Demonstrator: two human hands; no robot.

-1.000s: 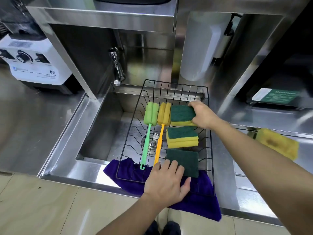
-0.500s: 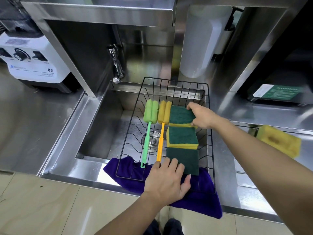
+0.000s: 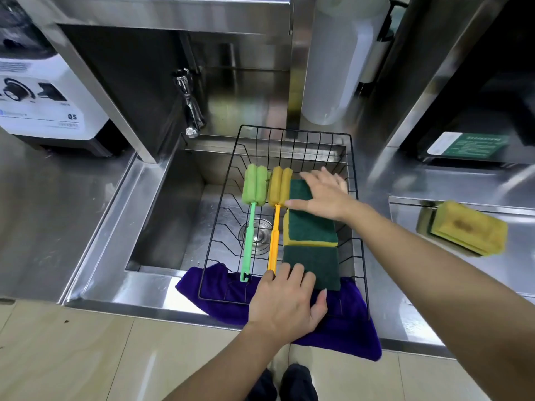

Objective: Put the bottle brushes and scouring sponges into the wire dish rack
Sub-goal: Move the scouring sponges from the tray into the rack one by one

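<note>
Green scouring sponges (image 3: pixel 311 230) lie beside two bottle brushes (image 3: pixel 262 215) in the wire dish rack (image 3: pixel 354 169); your right hand (image 3: pixel 324 195), open, presses the far sponge, so flatten gently while your open left hand (image 3: pixel 286 306) steadies the rim.

Single head view, looking steeply down, close over sink (image 3: pixel 162 215)

- Going sleeveless up to the frame edge, both forearms bare
- Wearing no rings, watch or gloves on left hand (image 3: pixel 285 306) or right hand (image 3: pixel 325 198)
- Sporting dark shoes (image 3: pixel 298 383)
</note>
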